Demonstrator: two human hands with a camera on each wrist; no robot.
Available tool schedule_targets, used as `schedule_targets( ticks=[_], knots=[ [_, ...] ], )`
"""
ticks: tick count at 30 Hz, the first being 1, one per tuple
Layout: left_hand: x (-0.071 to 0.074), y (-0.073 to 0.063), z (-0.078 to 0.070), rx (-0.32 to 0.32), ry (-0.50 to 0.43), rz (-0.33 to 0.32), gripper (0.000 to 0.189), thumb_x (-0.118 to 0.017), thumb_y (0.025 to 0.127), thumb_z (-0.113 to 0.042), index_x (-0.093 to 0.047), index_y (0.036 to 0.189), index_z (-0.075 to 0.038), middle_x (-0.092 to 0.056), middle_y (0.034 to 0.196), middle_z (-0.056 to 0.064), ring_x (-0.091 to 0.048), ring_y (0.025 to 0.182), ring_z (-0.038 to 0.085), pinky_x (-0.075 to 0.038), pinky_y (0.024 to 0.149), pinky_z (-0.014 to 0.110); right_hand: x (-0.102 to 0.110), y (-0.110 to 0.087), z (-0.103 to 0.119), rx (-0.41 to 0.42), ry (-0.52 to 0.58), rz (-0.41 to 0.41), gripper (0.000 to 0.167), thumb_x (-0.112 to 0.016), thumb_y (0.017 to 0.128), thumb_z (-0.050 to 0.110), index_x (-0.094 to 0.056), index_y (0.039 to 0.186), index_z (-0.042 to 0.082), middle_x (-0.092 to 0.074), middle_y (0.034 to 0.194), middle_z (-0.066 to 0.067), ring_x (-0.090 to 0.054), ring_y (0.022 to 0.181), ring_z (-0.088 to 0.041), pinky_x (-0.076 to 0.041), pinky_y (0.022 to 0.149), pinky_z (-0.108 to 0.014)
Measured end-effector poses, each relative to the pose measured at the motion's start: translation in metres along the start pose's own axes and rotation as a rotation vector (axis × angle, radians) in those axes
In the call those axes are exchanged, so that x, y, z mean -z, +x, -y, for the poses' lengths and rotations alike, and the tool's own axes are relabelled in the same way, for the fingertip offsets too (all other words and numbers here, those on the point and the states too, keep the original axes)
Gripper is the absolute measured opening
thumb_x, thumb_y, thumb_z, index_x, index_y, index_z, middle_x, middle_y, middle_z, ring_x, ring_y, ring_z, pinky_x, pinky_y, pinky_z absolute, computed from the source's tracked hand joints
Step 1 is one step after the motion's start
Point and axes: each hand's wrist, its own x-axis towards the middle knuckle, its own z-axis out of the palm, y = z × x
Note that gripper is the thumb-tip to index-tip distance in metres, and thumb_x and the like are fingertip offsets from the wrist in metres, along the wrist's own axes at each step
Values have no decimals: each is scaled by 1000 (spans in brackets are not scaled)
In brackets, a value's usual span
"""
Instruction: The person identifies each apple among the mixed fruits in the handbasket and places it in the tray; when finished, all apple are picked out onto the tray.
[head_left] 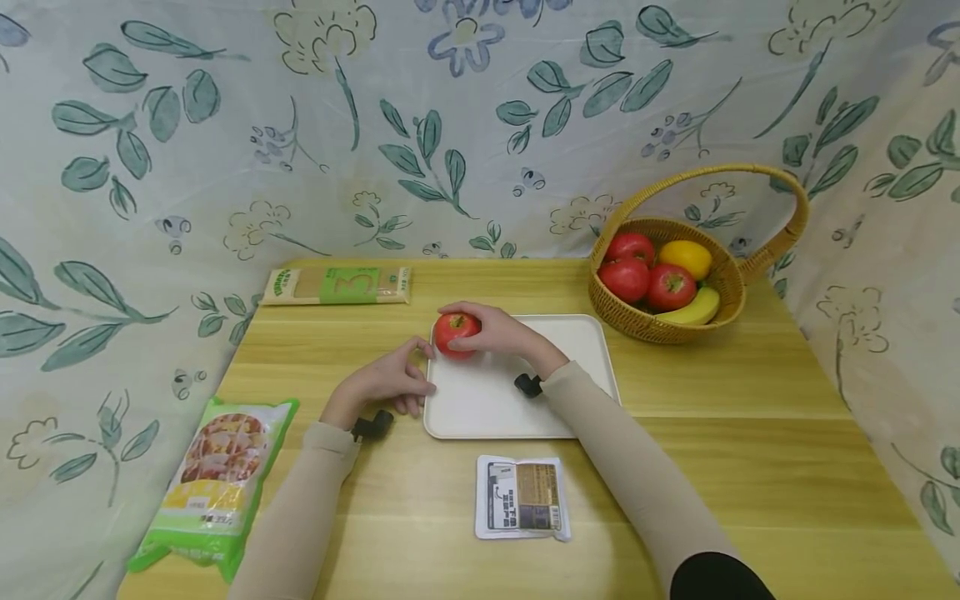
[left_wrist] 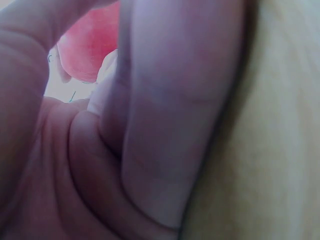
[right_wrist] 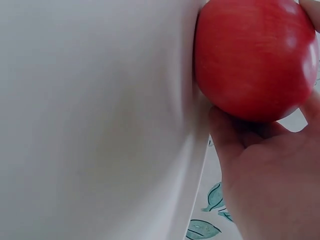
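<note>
In the head view, my right hand [head_left: 498, 331] holds a red apple [head_left: 456, 336] at the far left corner of a white rectangular tray [head_left: 517, 408]. The right wrist view shows the apple [right_wrist: 255, 60] close over the tray's surface [right_wrist: 100, 125], fingers along one side and a fingertip on the other. My left hand [head_left: 386, 379] is at the tray's left edge, loosely curled, fingertips right at the rim. Nothing shows inside that hand [left_wrist: 165, 115] in the left wrist view, where part of the apple [left_wrist: 92, 45] appears beyond it.
A wicker basket [head_left: 637, 329] of apples, a banana and a yellow fruit stands at the back right. A noodle packet [head_left: 348, 286] lies back left, a green-edged food bag [head_left: 221, 475] front left. Near the tray's front lies a small flat packet [head_left: 521, 497]. Patterned cloth hangs behind.
</note>
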Motion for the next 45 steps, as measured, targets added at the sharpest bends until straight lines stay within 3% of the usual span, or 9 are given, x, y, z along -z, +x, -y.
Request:
schedule_targets(
  ticks=[6, 11, 17, 24, 33, 45],
  knots=[
    [-1, -1, 0, -10, 13, 0, 62, -80, 95, -23, -37, 140, -15, -74, 76, 12, -73, 59, 23, -60, 52, 32, 3, -6, 1, 11, 6, 7, 73, -78, 95, 40, -45, 160, 30, -51, 160, -5, -53, 141, -30, -50, 116, -53],
    [-1, -1, 1, -9, 13, -5, 63, -80, 94, -23, -37, 140, -15, -74, 77, 13, -73, 59, 24, -60, 52, 32, 20, -21, 6, 45, 33, -37, 75, -80, 94, 42, -47, 159, 26, -49, 164, -8, -46, 151, -30, -37, 128, -53],
    [-1, 0, 2, -10, 22, -13, 62, -80, 94, -20, -38, 139, -16, -74, 76, 11, -73, 59, 22, -59, 52, 31, 58, -57, 9, 64, 20, -159, 74, -78, 97, 36, -43, 161, 24, -47, 166, -4, -41, 156, -29, -29, 133, -49],
    [-1, 0, 3, -19, 12, -10, 62, -80, 94, -19, -38, 139, -16, -73, 75, 9, -73, 58, 21, -58, 51, 30, 105, -109, 6, 89, 44, -324, 72, -77, 98, 21, -43, 161, 16, -44, 167, -10, -38, 157, -31, -25, 134, -52],
    [-1, 1, 2, -29, 6, -5, 62, -79, 94, -19, -37, 139, -13, -73, 75, 8, -72, 58, 20, -58, 51, 29, 144, -151, -6, 22, 110, -475, 70, -75, 100, 18, -41, 161, 18, -41, 168, -11, -33, 161, -31, -24, 133, -56],
    [-1, 1, 4, -29, 8, -8, 62, -80, 94, -20, -37, 139, -14, -73, 75, 8, -72, 58, 21, -58, 51, 29, 172, -159, -41, -115, 91, -553, 78, -75, 100, 33, -33, 165, 23, -36, 171, -15, -35, 158, -38, -32, 128, -62]
  ],
)
